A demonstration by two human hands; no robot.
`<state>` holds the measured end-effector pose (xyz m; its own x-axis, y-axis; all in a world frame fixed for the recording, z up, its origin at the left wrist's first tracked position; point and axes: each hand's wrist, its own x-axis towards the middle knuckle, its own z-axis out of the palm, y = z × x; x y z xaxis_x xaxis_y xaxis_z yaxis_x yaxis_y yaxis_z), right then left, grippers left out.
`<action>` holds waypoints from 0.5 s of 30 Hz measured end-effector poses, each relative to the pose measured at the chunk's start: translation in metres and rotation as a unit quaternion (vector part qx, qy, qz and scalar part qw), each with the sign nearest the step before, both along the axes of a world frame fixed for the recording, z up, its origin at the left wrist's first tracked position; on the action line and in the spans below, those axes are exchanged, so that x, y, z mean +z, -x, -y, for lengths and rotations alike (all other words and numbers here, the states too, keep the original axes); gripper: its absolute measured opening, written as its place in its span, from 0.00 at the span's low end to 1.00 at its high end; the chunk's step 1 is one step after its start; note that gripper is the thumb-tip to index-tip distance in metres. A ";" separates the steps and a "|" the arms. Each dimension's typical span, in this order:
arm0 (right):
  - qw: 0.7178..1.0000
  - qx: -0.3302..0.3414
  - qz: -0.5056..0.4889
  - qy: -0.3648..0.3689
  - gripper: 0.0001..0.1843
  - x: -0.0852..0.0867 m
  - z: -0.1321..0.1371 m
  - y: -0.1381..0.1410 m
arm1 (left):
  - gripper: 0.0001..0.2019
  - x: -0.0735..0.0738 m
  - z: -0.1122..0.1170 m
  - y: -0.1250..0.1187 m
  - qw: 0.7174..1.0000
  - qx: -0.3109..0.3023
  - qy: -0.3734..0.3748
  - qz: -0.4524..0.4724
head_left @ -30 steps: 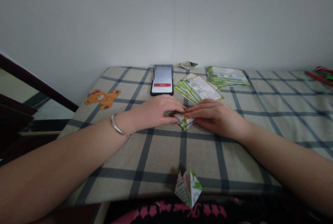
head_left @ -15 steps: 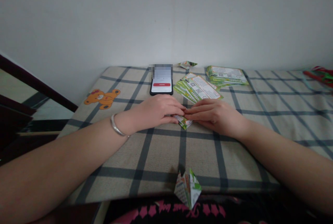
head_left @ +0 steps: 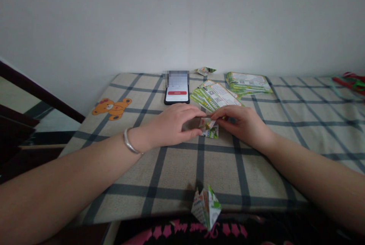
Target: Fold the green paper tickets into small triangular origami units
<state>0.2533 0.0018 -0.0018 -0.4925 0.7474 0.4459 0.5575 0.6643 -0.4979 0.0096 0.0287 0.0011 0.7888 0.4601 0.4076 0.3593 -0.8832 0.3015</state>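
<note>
Plaid-topped counter (head_left: 176, 176) looked dim. Right hand (head_left: 245, 124) pinched folded paper (head_left: 211, 131), left fingers (head_left: 194, 112) gaping. Probably flimsy, best gripped edgewise.

Looks like a room in a home, judging by the checked tablecloth (head_left: 173, 169) spread across the middle of the frame, the orange cartoon bear (head_left: 112, 108) on it at left of centre, and the plain, faintly streaked wall (head_left: 182, 21) filling the upper part.

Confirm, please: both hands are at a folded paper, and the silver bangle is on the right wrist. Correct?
Wrong side: the head view shows the silver bangle on the left wrist. The left hand and right hand are at a folded paper.
</note>
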 end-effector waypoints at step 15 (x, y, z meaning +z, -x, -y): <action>0.963 -0.020 -0.192 0.190 0.06 -0.009 -0.002 0.010 | 0.14 -0.008 0.012 -0.016 0.954 0.062 0.251 0.150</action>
<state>0.2430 0.0033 -0.0103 -0.3128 0.9076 0.2800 0.3048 0.3752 -0.8754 0.0254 0.0170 -0.0065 0.5980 0.7391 0.3102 0.2818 -0.5561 0.7819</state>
